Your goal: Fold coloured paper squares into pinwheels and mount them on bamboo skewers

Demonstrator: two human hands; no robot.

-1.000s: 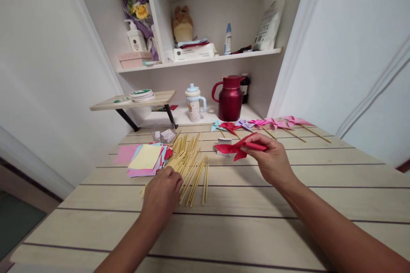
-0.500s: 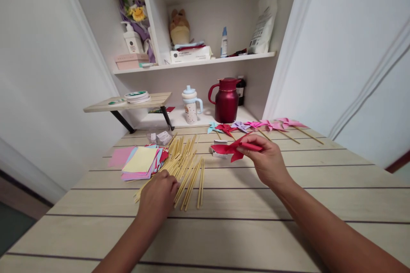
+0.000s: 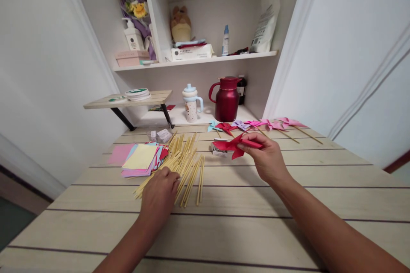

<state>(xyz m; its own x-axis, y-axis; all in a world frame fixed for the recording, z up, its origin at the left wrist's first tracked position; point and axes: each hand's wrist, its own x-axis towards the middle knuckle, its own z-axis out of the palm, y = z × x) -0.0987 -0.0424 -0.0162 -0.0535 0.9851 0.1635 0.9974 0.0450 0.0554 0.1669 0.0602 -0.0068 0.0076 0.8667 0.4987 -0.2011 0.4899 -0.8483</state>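
Both forearms are being shown bare to the frame's lower edge; no sleeves are being worn there. The left hand (image 3: 159, 195) and right hand (image 3: 267, 160) are being seen ungloved, without rings or wristbands.

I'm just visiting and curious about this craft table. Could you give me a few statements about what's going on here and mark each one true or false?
1. The right hand holds a red paper pinwheel. True.
2. The left hand rests on a pile of wooden sticks. True.
3. The stack of coloured paper lies to the right of the sticks. False: it lies to their left.
4. A blue jug stands at the back. False: the jug is dark red.
5. A row of finished pinwheels lies on the table beyond the right hand. True.
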